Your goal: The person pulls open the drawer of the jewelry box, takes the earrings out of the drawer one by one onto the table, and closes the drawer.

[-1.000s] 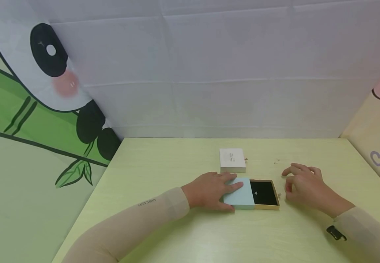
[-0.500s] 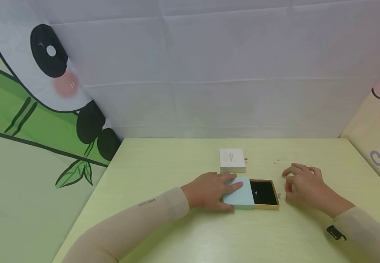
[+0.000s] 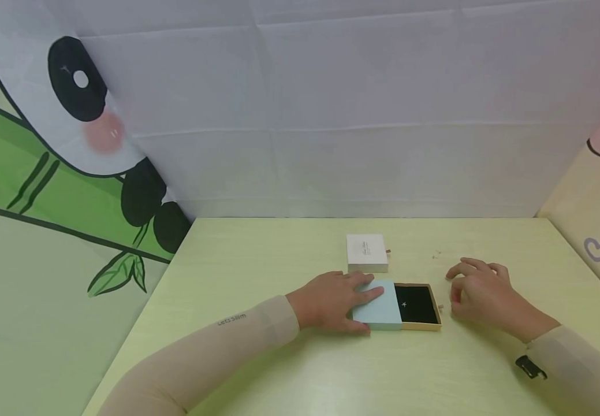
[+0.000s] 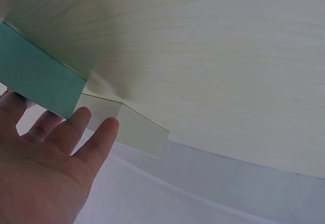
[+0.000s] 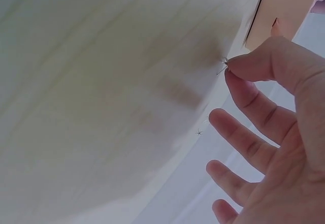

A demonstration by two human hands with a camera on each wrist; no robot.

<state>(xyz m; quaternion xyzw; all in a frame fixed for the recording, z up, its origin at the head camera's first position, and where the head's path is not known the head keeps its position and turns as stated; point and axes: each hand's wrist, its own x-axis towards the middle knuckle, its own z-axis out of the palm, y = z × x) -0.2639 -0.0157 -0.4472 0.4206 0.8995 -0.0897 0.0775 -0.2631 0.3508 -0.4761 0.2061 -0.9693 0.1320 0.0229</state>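
My left hand (image 3: 333,303) lies spread across the left part of a light blue sliding box sleeve (image 3: 385,312). In the left wrist view its fingers (image 4: 96,145) reach along the sleeve's side (image 4: 43,71). A drawer (image 3: 421,327) with a black pad (image 3: 418,306) sticks out of the sleeve to the right. On the pad sits a small silver star earring (image 3: 404,304). Right of the drawer, my right hand (image 3: 481,294) pinches a tiny thin metal earring (image 5: 223,66) between thumb and index finger. Its other fingers are loosely extended. The pinched earring's shape is hard to make out.
Behind the blue sleeve stands a white box (image 3: 366,251) with printed lettering and a small ribbon tab. Tiny items (image 3: 436,255) lie on the pale wooden table (image 3: 258,248); one looks like a star earring (image 5: 198,132). A white cloth wall (image 3: 331,144) borders the back.
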